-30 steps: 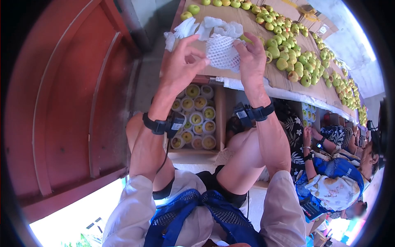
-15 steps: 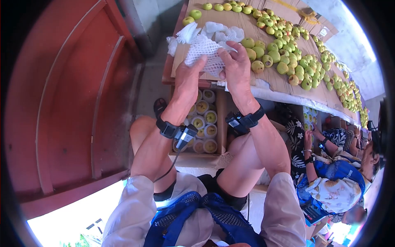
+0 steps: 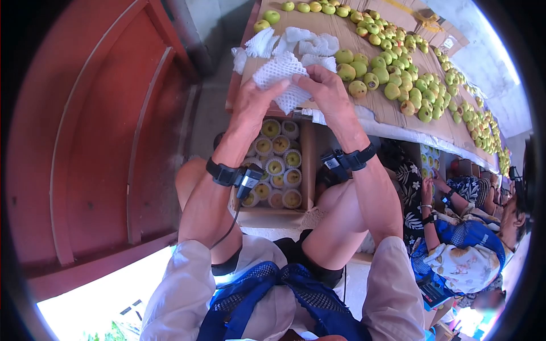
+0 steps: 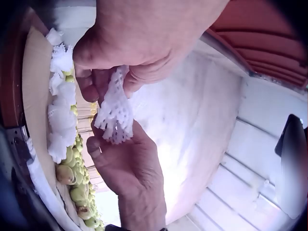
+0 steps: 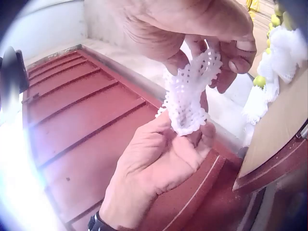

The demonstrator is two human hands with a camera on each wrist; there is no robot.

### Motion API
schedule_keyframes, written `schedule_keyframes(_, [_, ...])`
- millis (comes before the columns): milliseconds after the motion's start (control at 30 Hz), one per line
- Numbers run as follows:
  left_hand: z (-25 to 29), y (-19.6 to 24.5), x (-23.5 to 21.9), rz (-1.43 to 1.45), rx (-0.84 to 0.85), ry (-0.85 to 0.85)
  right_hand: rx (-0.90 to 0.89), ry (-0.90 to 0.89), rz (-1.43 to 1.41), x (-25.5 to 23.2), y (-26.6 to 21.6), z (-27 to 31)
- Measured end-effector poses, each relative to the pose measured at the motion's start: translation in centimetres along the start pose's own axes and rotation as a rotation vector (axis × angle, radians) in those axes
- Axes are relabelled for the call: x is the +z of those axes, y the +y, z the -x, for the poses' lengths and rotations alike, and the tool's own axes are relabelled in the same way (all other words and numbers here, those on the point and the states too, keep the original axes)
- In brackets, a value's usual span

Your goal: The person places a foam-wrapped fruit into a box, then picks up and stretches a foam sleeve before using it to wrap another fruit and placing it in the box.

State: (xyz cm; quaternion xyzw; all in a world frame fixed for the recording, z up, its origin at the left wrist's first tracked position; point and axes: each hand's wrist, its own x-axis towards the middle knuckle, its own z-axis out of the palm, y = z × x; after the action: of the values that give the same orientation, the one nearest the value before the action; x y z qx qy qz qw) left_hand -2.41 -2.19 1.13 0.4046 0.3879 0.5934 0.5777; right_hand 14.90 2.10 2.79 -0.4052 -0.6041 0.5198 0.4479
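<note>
The white, see-through foam net [image 3: 278, 79] is near the upper middle of the head view, held up by both hands. It looks very light and soft, like a floppy sock full of little holes. I think it would squash with the smallest squeeze and spring back a bit. It probably won't slip much, because fingers can catch in the holes, but the thin strings might tear if pulled hard. The best place to hold it seems to be the edge, with a gentle pinch on each side. The left hand [image 3: 253, 102] pinches it between thumb and fingers from the left, and the right hand [image 3: 330, 94] pinches it from the right. Just past the net, toward the top, lies a heap of crumpled white foam nets [image 3: 307, 42]. They rest on a flat brown cardboard sheet [image 3: 341, 28]. Many round green apples [image 3: 392, 92] sit on that sheet, running off to the right. Below the hands, in the middle of the frame, a brown cardboard box [image 3: 307, 165] holds rows of yellow-green apples in white nets [image 3: 275, 166].
</note>
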Motion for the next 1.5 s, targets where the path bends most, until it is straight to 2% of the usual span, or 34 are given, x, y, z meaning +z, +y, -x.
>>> schedule_keyframes(133, [-0.3, -0.4, -0.2, -0.066, -0.048, -0.067, 0.047, 0.102, 0.018, -0.1, 0.6, -0.4])
schedule_keyframes(167, [-0.4, -0.5, -0.1, -0.071, -0.008, -0.059, 0.038, 0.127, 0.025, -0.2, 0.7, -0.5])
schedule_keyframes(233, [-0.5, -0.8, 0.1, -0.081, 0.075, -0.043, -0.008, 0.149, 0.047, -0.3, 1.2, -0.9])
schedule_keyframes(300, [-0.4, -0.7, 0.6, -0.131, 0.069, -0.020, -0.084, 0.145, 0.075, -0.1, 1.6, -1.2])
schedule_keyframes(433, [-0.5, -0.9, 0.4, -0.184, -0.075, -0.052, -0.155, 0.248, 0.320, 0.6, 1.6, -0.7])
schedule_keyframes(600, [-0.9, -1.6, 1.2, -0.148, -0.016, -0.002, -0.271, 0.308, 0.552, 2.0, 0.0, 0.3])
schedule_keyframes(700, [-0.9, -1.6, 1.5, -0.136, -0.013, 0.017, -0.269, 0.283, 0.605, 2.7, 0.1, 0.7])
schedule_keyframes(933, [-1.2, -1.5, 0.0, -0.105, -0.024, -0.074, -0.464, 0.161, 0.601, 2.3, 0.2, 1.0])
schedule_keyframes(1033, [-0.9, -0.7, -0.1, -0.063, -0.106, -0.082, -0.496, 0.133, 0.583, 2.5, 0.2, 1.4])
schedule_keyframes(1133, [-0.9, -1.4, -0.8, 0.028, -0.083, -0.167, -0.500, 0.120, 0.594, 2.6, 0.6, 1.7])
schedule_keyframes(1233, [-1.6, -1.5, -2.1, 0.117, -0.153, -0.285, -0.514, 0.112, 0.606, 2.6, 0.8, 2.0])
schedule_keyframes(1333, [-1.4, -0.9, -2.0, 0.423, -0.202, -0.308, -0.537, 0.105, 0.621, 2.4, 1.0, 2.1])
schedule_keyframes(1433, [-1.1, 0.1, -0.5, 0.330, -0.178, -0.049, -0.547, 0.066, 0.624, 2.5, 1.0, 2.4])
schedule_keyframes(1500, [-1.7, -0.6, -1.2, 0.289, -0.187, 0.020, -0.555, 0.018, 0.626, 2.6, 0.9, 2.7])
